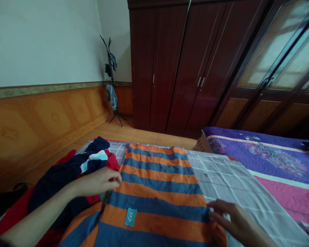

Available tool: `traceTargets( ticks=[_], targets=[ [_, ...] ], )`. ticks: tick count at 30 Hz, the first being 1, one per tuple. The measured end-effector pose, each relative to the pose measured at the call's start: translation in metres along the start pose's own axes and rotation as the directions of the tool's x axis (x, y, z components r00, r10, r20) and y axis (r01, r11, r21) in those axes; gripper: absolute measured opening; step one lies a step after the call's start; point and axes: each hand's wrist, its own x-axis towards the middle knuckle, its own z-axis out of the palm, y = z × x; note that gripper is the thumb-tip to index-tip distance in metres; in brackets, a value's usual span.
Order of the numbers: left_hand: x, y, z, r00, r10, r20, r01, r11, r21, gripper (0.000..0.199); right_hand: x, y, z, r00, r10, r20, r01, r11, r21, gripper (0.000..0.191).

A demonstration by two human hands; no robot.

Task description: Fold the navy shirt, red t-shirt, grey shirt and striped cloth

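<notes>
An orange and blue striped garment [159, 178] lies spread on a grey checked sheet [221, 175], with a small teal patch [130, 217] near its lower left. At its left edge is my left hand [100, 181], its fingers curled together; what they hold, if anything, is hidden. My right hand [230, 218] is at the garment's right edge, thumb and forefinger closing on the striped cloth near a bunched part at the lower right. A striped sleeve extends at the lower left.
Dark blue and red clothes [56, 178] are heaped at the left. Behind stand a dark red wardrobe [164, 68] and a coat rack [110, 68]. A bed with a purple and pink cover [267, 154] is at the right.
</notes>
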Motion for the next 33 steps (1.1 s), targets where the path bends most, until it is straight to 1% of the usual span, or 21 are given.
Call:
traceTargets(
  ticks=[1, 2, 3, 4, 6, 8, 10, 12, 14, 16, 18, 21, 23, 25, 26, 27, 30, 31, 32, 33],
  targets=[
    [0.035, -0.004, -0.01, 0.996, -0.01, -0.086, 0.011, 1.0, 0.009, 0.02, 0.025, 0.011, -0.002, 0.996, 0.082, 0.021, -0.084, 0.994, 0.069, 0.039],
    [0.069, -0.01, -0.016, 0.978, -0.045, -0.203, 0.051, 0.998, 0.024, 0.02, 0.05, 0.023, -0.001, 0.991, 0.131, -0.004, -0.13, 0.984, 0.12, 0.042],
    [0.099, -0.017, -0.019, 0.957, -0.073, -0.281, 0.084, 0.996, 0.028, 0.023, 0.074, 0.034, 0.0, 0.985, 0.168, -0.035, -0.16, 0.975, 0.156, 0.044],
    [0.125, -0.027, -0.017, 0.936, -0.097, -0.339, 0.114, 0.993, 0.03, 0.027, 0.096, 0.046, 0.004, 0.967, 0.241, -0.078, -0.224, 0.957, 0.181, 0.044],
    [0.163, -0.049, -0.006, 0.882, -0.146, -0.448, 0.18, 0.983, 0.034, 0.032, 0.135, 0.067, 0.014, 0.942, 0.318, -0.104, -0.297, 0.938, 0.18, 0.045],
    [0.183, -0.072, 0.011, 0.837, -0.173, -0.52, 0.223, 0.974, 0.034, 0.032, 0.163, 0.084, 0.024, 0.916, 0.379, -0.134, -0.357, 0.92, 0.161, 0.043],
    [0.191, -0.095, 0.026, 0.804, -0.186, -0.565, 0.248, 0.968, 0.034, 0.031, 0.183, 0.097, 0.033, 0.892, 0.423, -0.159, -0.405, 0.904, 0.137, 0.041],
    [0.195, -0.113, 0.035, 0.787, -0.188, -0.588, 0.26, 0.965, 0.04, 0.033, 0.199, 0.104, 0.038, 0.879, 0.446, -0.17, -0.433, 0.895, 0.111, 0.038],
    [0.198, -0.128, 0.038, 0.783, -0.185, -0.594, 0.268, 0.962, 0.053, 0.037, 0.213, 0.106, 0.041, 0.872, 0.457, -0.172, -0.45, 0.889, 0.084, 0.033],
    [0.202, -0.138, 0.037, 0.789, -0.178, -0.588, 0.271, 0.96, 0.073, 0.04, 0.224, 0.106, 0.043, 0.863, 0.472, -0.179, -0.47, 0.881, 0.056, 0.029],
    [0.205, -0.145, 0.036, 0.794, -0.175, -0.582, 0.293, 0.949, 0.114, 0.042, 0.232, 0.103, 0.045, 0.85, 0.489, -0.198, -0.493, 0.869, 0.03, 0.028],
    [0.207, -0.15, 0.036, 0.793, -0.19, -0.579, 0.359, 0.914, 0.191, 0.041, 0.237, 0.097, 0.049, 0.832, 0.503, -0.233, -0.517, 0.856, 0.0, 0.027],
    [0.207, -0.15, 0.035, 0.787, -0.214, -0.578, 0.397, 0.894, 0.209, 0.035, 0.238, 0.095, 0.052, 0.825, 0.505, -0.255, -0.524, 0.852, -0.008, 0.022],
    [0.207, -0.148, 0.034, 0.773, -0.246, -0.585, 0.426, 0.884, 0.191, 0.027, 0.238, 0.094, 0.052, 0.813, 0.509, -0.283, -0.532, 0.847, -0.005, 0.019],
    [0.206, -0.146, 0.032, 0.758, -0.265, -0.596, 0.44, 0.882, 0.168, 0.024, 0.238, 0.095, 0.052, 0.804, 0.512, -0.302, -0.537, 0.844, 0.0, 0.02],
    [0.206, -0.145, 0.03, 0.734, -0.287, -0.615, 0.457, 0.879, 0.135, 0.022, 0.238, 0.096, 0.051, 0.793, 0.517, -0.323, -0.544, 0.839, 0.006, 0.021],
    [0.203, -0.143, 0.022, 0.626, -0.376, -0.683, 0.529, 0.848, 0.018, 0.022, 0.239, 0.103, 0.046, 0.75, 0.54, -0.382, -0.578, 0.816, 0.021, 0.028],
    [0.202, -0.143, 0.02, 0.598, -0.404, -0.692, 0.553, 0.833, -0.008, 0.023, 0.239, 0.106, 0.045, 0.736, 0.55, -0.394, -0.591, 0.806, 0.021, 0.029],
    [0.201, -0.142, 0.018, 0.584, -0.425, -0.692, 0.572, 0.82, -0.02, 0.023, 0.239, 0.108, 0.044, 0.727, 0.559, -0.399, -0.603, 0.797, 0.017, 0.029],
    [0.201, -0.142, 0.018, 0.583, -0.44, -0.683, 0.586, 0.81, -0.022, 0.022, 0.239, 0.109, 0.044, 0.724, 0.564, -0.398, -0.612, 0.791, 0.008, 0.027]
  ],
)
